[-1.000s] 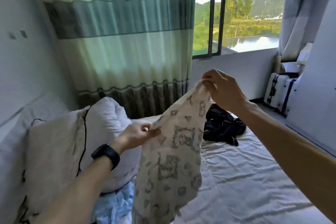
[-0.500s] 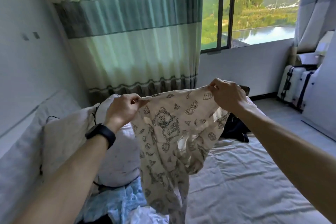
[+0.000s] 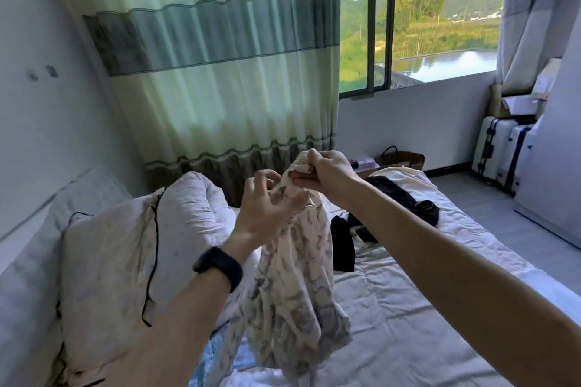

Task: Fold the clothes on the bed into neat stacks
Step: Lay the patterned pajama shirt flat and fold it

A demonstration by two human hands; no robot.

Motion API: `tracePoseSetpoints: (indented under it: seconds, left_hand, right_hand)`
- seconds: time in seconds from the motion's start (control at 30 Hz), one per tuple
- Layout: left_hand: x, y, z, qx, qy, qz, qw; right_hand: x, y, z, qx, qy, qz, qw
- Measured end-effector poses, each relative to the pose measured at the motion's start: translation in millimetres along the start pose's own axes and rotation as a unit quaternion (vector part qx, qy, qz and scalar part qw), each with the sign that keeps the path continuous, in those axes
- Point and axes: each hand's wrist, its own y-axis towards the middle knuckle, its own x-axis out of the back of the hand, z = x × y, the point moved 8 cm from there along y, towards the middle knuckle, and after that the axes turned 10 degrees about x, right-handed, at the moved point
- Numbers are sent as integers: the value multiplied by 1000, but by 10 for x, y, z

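Cloth (image 3: 295, 292) with gray prints hangs long and straight down over the bed (image 3: 408, 308) from your right grip (image 3: 327, 176), which pinches its top, while your left grip (image 3: 267, 207) is open and spread wide just beside it, a bit lower.

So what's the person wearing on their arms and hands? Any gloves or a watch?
No gloves, and no sleeves in view. The left arm and right arm are bare right to the picture's edge. A wide black band, like a watch or fitness tracker, sits snug on the wrist just below the left hand. The right hand wears nothing, and I can't see any rings.
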Motion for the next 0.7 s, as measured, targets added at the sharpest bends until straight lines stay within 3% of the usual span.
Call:
tracePoseSetpoints:
  seconds: [0.13, 0.23, 0.3, 0.4, 0.5, 0.6, 0.7]
  left_hand:
    - [-309, -72, 205, 31, 174, -19, 984]
    - [-194, 0, 229, 35, 75, -52, 995]
    - [-68, 75, 141, 42, 31, -51, 997]
    - [61, 223, -70, 14, 94, -4, 995]
    - [144, 321, -304, -8, 143, 34, 989]
    - [209, 363, -489, 0, 45, 39, 998]
    - [274, 389, -548, 26, -29, 18, 999]
  right_hand:
    - [-56, -69, -4, -32, 60, 27, 997]
    - [133, -123, -20, -2, 27, 62, 998]
    - [453, -144, -98, 20, 20, 25, 999]
    - [961, -212, -378, 13, 22, -54, 998]
    - [1252, -287, -634, -10, 38, -75, 996]
    - [1457, -403, -853, -25, -59, -63, 996]
    - [1510, -678, -1419, -112, -219, 46, 968]
